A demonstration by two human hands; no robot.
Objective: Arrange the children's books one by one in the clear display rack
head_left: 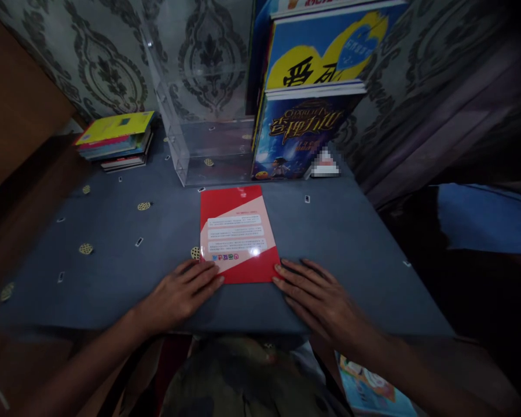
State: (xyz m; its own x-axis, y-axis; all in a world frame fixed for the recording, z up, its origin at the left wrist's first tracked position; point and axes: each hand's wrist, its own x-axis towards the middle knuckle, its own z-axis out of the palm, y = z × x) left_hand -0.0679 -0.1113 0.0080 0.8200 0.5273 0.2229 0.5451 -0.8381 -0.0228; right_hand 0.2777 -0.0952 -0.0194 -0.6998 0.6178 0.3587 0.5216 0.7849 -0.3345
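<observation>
A thin red book (238, 275) with a pale pink panel of print lies flat on the grey tablecloth, its print upside down to me. My left hand (180, 294) rests at its lower left corner, fingers stretched out with the tips on the cover. At the lower right corner, my right hand (319, 295) lies with fingers spread, the fingertips touching the book's edge. Neither hand is closed around it. Beyond the book stands a clear acrylic rack (178, 145), with a dark blue book (304, 133) and a blue and yellow book (330, 49) upright in its right part.
A stack of books (117, 142) sits at the back left of the table (104, 289). Right of the rack is a small white triangular object (325, 165), blurred out. Below the table's front edge, a light blue picture book (373, 385) shows. Patterned curtain hangs behind.
</observation>
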